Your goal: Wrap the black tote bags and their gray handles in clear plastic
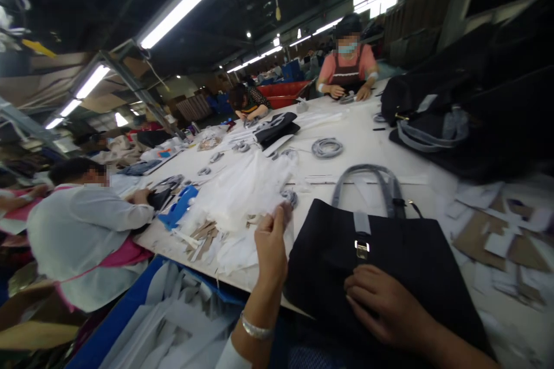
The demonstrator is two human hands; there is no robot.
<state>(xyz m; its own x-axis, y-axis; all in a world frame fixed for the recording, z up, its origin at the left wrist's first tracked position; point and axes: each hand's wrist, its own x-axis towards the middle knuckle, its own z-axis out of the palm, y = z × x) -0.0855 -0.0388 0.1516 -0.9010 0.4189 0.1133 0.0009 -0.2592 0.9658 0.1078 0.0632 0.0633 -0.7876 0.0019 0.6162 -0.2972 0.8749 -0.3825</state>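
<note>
A black handbag (329,242) lies at the table's near edge, its wrapped grey handles (367,176) standing up behind it. A strap with a metal buckle (362,249) crosses its upper front; a pale wrap covers the strap above the buckle. Just below the buckle, my right hand (385,305) is closed against the bag's front, fingers bent and together. My left hand (272,248) is raised left of the bag in a pinch. Something thin and translucent seems to be at its fingertips, too blurred to name. Behind it spreads a heap of thin white sheets (238,187).
Card and paper scraps (504,236) lie right of the bag; more black bags (433,109) are piled behind. A coiled grey strip (327,148) is on the white table. A blue bin (142,294) holds white offcuts. Several co-workers (346,69) sit around the table.
</note>
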